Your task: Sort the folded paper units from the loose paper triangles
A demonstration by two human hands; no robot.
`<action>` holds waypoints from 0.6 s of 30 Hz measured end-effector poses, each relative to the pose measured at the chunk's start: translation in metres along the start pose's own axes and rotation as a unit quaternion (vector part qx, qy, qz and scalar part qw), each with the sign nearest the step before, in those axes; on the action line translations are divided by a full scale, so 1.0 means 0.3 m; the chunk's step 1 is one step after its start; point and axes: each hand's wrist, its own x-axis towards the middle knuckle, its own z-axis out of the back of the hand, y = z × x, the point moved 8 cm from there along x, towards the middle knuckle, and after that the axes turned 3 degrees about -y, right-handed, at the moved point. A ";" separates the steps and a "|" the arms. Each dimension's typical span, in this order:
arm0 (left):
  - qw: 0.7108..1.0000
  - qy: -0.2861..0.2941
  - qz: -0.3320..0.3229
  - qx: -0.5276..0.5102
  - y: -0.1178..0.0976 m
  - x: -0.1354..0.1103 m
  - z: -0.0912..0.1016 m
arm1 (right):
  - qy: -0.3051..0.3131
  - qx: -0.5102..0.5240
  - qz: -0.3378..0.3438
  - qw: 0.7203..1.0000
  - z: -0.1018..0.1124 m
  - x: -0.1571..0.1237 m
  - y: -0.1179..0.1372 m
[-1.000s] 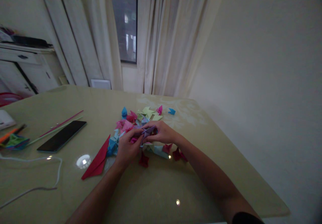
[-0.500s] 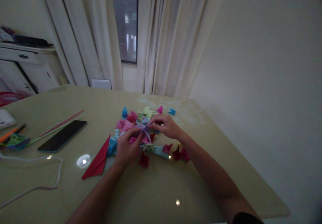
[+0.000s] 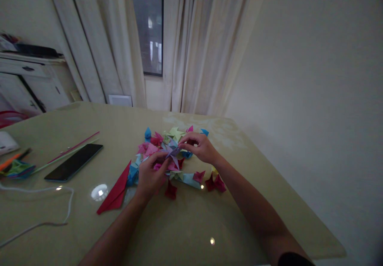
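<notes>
While near other paper shapes (image 3: 149, 149), purple flower (image 3: 174, 153) between both hands (image 3: 153, 173) (image 3: 202, 148).

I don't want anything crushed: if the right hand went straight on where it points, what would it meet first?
The purple flower, most likely: the right hand seems to pinch its petal tip. Beyond it in the picture lie pink flowers, though depth is unclear and they may sit lower.
</notes>
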 end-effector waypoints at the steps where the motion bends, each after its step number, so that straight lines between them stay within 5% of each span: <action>1: 1.000 0.000 -0.001 -0.001 0.000 0.000 0.000 | -0.003 -0.001 -0.001 1.000 0.002 0.000 0.000; 18: 0.999 -0.007 0.029 -0.018 0.036 -0.002 0.007 | 0.048 0.037 -0.039 0.997 -0.030 -0.007 -0.024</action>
